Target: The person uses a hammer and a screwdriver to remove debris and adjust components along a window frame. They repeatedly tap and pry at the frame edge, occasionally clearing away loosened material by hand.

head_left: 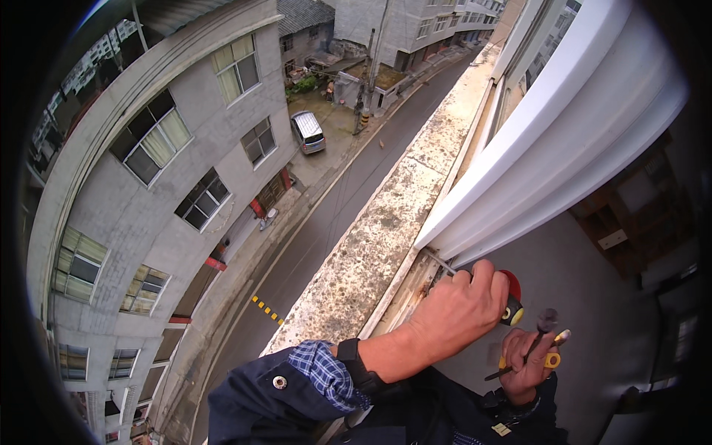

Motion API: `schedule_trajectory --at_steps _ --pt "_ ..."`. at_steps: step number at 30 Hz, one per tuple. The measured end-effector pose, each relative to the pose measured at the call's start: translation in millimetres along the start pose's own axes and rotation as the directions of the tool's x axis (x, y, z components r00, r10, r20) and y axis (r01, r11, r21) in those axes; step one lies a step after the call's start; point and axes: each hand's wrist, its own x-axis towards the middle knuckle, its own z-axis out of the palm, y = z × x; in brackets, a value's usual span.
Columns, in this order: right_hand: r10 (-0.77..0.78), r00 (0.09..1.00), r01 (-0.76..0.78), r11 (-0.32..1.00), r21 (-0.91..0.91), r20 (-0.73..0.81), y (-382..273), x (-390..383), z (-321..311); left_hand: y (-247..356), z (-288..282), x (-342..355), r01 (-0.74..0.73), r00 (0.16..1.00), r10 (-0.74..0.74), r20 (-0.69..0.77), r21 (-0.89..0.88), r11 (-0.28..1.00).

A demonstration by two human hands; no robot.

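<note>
Red-and-black screwdriver (512, 308) on the room side of the window track (405, 302), left hand (460, 319) clenched round it, shaft slanting trackward; right hand (521, 375), farther off, grips more tools (547, 321).

A screwdriver-like tool with a slim grey metal shaft and a red, black and yellow handle (513, 313) slants through the left hand (460, 308), its shaft reaching the worn window track (412, 291) at the lower corner of the white window frame (512, 170); its tip is indistinct. Clear of the track, the right hand (523, 363) grips a thin dark rod with a rounded end (547, 320), tilted, thin end toward the sill, beside a yellow loop-shaped piece (552, 360).
</note>
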Motion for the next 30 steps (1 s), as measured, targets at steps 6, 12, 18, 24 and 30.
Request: schedule_trajectory --at_steps 6,12,18,24,30 --pt "0.146 0.989 -0.139 0.962 -0.234 0.012 5.1 -0.9 -2.7 -0.5 0.7 -2.0 -0.012 1.000 0.012 0.025 -0.019 1.000" --pt "0.021 0.997 -0.025 0.998 -0.062 -0.073 6.6 5.5 -8.7 7.1 -6.3 -10.0 -0.055 0.994 0.061 0.086 -0.075 0.996" --pt "-0.018 0.997 0.011 0.995 -0.098 -0.073 6.9 9.3 -18.3 18.1 -21.6 -17.8 -0.131 0.986 0.138 0.090 -0.077 0.988" --pt "-0.003 0.999 -0.004 0.989 -0.147 -0.044 8.1 7.6 -18.7 6.7 -32.9 -19.7 -0.043 0.986 0.075 0.147 -0.206 0.978" --pt "0.013 1.000 -0.012 0.990 -0.141 0.012 4.9 12.5 -16.2 -21.9 -49.8 -23.8 0.234 0.972 -0.209 0.108 -0.537 0.810"
